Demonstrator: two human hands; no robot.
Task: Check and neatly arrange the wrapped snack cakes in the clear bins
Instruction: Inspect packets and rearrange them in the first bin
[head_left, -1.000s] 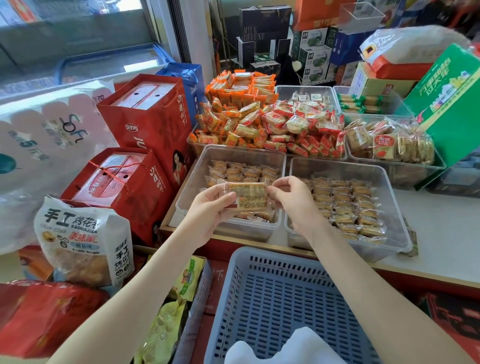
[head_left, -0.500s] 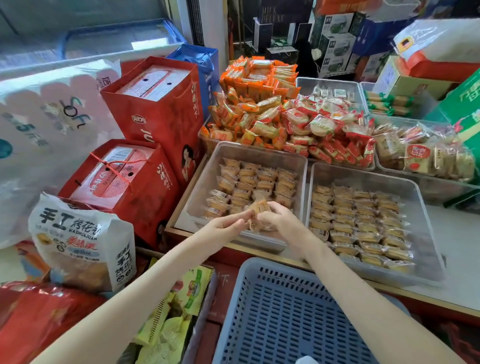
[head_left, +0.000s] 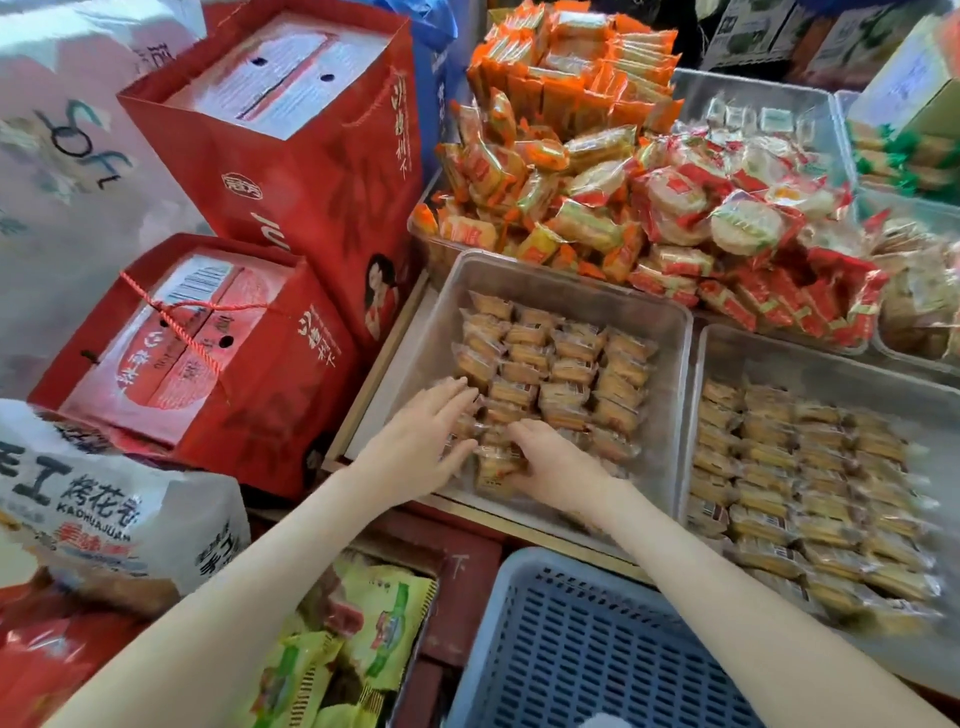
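Two clear bins stand side by side on the counter. The left bin (head_left: 566, 283) holds rows of wrapped tan snack cakes (head_left: 561, 364). The right bin (head_left: 831, 364) holds several more rows of the same cakes (head_left: 800, 483). Both my hands are inside the left bin at its near end. My left hand (head_left: 421, 441) lies with straight fingers on the cakes at the near left. My right hand (head_left: 550, 462) grips one wrapped cake (head_left: 496, 467) at the bin's front edge.
Behind the bins are heaped orange (head_left: 566, 78) and red-wrapped snacks (head_left: 727, 228). Red gift boxes (head_left: 291, 135) stand to the left. A blue perforated basket (head_left: 592, 639) sits below the counter edge, beside a white snack bag (head_left: 109, 519) and green packets (head_left: 358, 639).
Both hands held one cake up in front of me a second ago. They have lowered it into the near end of the left bin, and the left hand has let go.
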